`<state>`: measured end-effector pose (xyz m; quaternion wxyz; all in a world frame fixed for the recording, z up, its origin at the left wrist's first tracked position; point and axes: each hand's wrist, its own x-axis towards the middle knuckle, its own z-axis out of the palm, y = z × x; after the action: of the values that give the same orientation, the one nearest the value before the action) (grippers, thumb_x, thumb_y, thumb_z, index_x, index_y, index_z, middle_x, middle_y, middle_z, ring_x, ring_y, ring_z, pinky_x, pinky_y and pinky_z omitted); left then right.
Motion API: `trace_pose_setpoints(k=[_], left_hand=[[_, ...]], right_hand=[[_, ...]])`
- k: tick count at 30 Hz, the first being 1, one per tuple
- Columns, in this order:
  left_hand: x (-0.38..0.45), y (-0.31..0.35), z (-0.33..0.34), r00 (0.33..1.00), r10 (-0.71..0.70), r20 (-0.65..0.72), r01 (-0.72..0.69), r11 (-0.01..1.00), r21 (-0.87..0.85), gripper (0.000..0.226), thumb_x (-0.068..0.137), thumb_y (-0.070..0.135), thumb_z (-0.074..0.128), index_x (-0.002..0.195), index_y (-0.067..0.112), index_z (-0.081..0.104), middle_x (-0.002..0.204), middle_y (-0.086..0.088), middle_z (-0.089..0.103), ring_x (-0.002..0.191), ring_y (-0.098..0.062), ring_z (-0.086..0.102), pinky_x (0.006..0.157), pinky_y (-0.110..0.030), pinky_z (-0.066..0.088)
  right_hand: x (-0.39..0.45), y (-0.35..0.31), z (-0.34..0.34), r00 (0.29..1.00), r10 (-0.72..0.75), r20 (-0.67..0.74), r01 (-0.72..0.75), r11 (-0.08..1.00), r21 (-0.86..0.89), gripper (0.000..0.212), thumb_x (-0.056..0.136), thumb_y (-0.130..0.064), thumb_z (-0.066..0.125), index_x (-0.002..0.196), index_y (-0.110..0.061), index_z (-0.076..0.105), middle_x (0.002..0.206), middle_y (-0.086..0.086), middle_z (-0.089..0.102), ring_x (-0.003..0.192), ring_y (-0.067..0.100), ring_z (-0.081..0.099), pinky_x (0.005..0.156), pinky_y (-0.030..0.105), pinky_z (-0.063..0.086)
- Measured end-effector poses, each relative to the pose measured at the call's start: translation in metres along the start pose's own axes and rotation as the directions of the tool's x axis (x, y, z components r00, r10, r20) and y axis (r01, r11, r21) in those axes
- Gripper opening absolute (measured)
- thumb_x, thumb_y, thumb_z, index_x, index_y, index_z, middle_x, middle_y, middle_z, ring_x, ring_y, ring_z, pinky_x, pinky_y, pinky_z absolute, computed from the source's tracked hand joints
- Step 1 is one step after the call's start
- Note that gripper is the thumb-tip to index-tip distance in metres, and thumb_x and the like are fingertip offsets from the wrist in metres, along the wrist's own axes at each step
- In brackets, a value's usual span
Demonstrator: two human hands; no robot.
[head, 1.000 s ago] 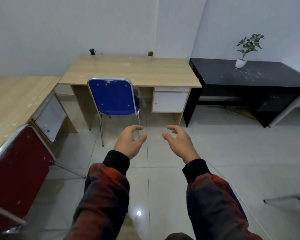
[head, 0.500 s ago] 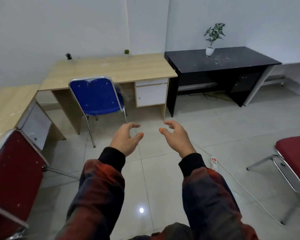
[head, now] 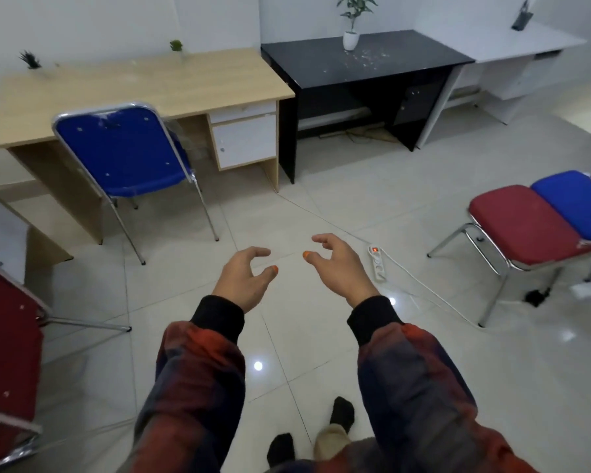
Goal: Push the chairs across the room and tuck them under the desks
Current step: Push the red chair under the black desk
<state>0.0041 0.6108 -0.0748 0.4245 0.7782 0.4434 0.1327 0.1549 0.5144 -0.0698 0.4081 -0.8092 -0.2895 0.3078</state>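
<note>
While the fingers (head: pixel 258 251) of both hands are hanging loosely curled and holding nothing, the left hand (head: pixel 244 279) and right hand (head: pixel 338 268) are hovering over bare floor. A red chair (head: pixel 522 223) is standing loose to the right, near a power strip (head: pixel 377 262). Likely best: gripping its frame, steering around the cable, heading for the black desk (head: pixel 365 66).

1. Small office / study rm: three desks in a row along white walls — wood tabletop (head: pixel 144 80) w/ white drawer unit (head: pixel 243 138), black tabletop (head: pixel 362 59), white tabletop (head: pixel 512 39).
2. Metal-frame padded chairs: blue chair (head: pixel 123 151) at wood desk, red seat (head: pixel 522 223) and blue seat (head: pixel 577 203) at right.
3. Potted plant (head: pixel 354 18) on black tabletop.
4. Power strip (head: pixel 377 262) w/ cord on pale tiled floor (head: pixel 321 206).
</note>
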Motion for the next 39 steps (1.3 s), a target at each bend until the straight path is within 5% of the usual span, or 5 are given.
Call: trace_pose_setpoints(k=[19,25,32,36,39], left_hand=[[-0.018,0.113,0.120,0.980,0.150,0.134,-0.154,0.988,0.025,0.035,0.092,0.027,0.060,0.127,0.020,0.056,0.139,0.001,0.048,0.130,-0.014,0.042,0.093,-0.019,0.029],[-0.037,0.166,0.194,0.975,0.131,0.178,-0.145,0.987,0.066,0.038,0.092,0.027,0.060,0.129,0.020,0.055,0.140,-0.001,0.047,0.131,-0.015,0.041,0.092,-0.018,0.027],[-0.058,0.223,0.278,0.968,0.154,0.200,-0.167,0.985,0.051,0.039,0.093,0.027,0.059,0.130,0.019,0.054,0.140,0.000,0.047,0.109,-0.008,0.047,0.081,-0.012,0.028],[-0.062,0.239,0.305,0.967,0.125,0.224,-0.146,0.986,0.076,0.039,0.094,0.026,0.058,0.132,0.018,0.052,0.140,-0.002,0.046,0.086,-0.005,0.046,0.073,-0.011,0.029],[-0.059,0.255,0.327,0.964,0.132,0.232,-0.158,0.983,0.098,0.039,0.093,0.026,0.059,0.131,0.018,0.054,0.139,-0.002,0.048,0.103,-0.011,0.051,0.080,-0.014,0.029]], right_hand=[[-0.034,0.086,-0.151,0.981,0.073,-0.179,-0.056,0.993,0.100,0.043,0.094,-0.031,0.064,0.135,-0.024,0.056,0.143,0.004,0.049,0.132,0.019,0.047,0.102,0.030,0.040],[-0.041,0.137,-0.232,0.977,0.092,-0.193,-0.069,0.990,0.124,0.043,0.094,-0.030,0.065,0.136,-0.022,0.056,0.143,0.005,0.051,0.126,0.017,0.049,0.096,0.027,0.037],[-0.046,0.195,-0.311,0.983,0.094,-0.160,-0.071,0.987,0.145,0.037,0.095,-0.030,0.063,0.131,-0.024,0.058,0.134,0.001,0.054,0.109,0.012,0.049,0.075,0.020,0.040],[-0.052,0.219,-0.339,0.980,0.113,-0.163,-0.088,0.985,0.149,0.037,0.094,-0.031,0.064,0.130,-0.024,0.060,0.132,0.001,0.055,0.111,0.013,0.050,0.088,0.027,0.038],[-0.051,0.237,-0.361,0.977,0.126,-0.172,-0.099,0.982,0.160,0.036,0.094,-0.031,0.064,0.130,-0.024,0.060,0.131,0.001,0.055,0.112,0.013,0.050,0.091,0.027,0.038]])
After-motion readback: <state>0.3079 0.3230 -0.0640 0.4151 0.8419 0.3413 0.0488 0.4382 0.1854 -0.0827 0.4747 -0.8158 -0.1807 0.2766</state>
